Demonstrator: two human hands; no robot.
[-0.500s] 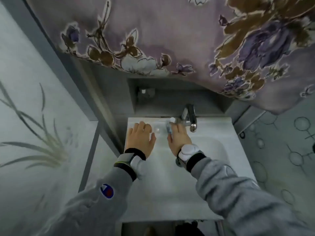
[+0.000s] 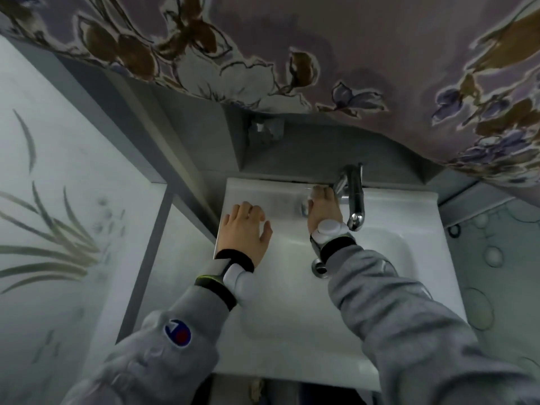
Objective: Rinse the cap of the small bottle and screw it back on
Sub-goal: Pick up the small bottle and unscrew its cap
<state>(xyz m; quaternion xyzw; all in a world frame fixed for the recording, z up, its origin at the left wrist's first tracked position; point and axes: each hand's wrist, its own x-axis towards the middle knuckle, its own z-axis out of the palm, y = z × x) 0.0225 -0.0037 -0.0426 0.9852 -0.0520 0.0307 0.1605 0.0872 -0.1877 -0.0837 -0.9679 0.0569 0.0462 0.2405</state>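
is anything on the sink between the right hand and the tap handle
Nothing visible: the right hand already reaches the tap base, fingertips at its handle. The left hand rests flat, well aside on the sink ledge.

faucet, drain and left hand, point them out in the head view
faucet (image 2: pixel 356 197), head view, middle of the chrome spout
drain (image 2: pixel 319 267), head view, visible metal ring
left hand (image 2: pixel 245 229), head view, back of the hand

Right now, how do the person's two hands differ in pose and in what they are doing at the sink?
The left hand lies flat, palm down with fingers spread, on the sink's left rim; the right hand reaches further back, fingers at the base of the chrome tap. The left hand holds nothing visible; whether the right holds something cannot be told. Both wear a wristband with a white puck and grey sleeves.
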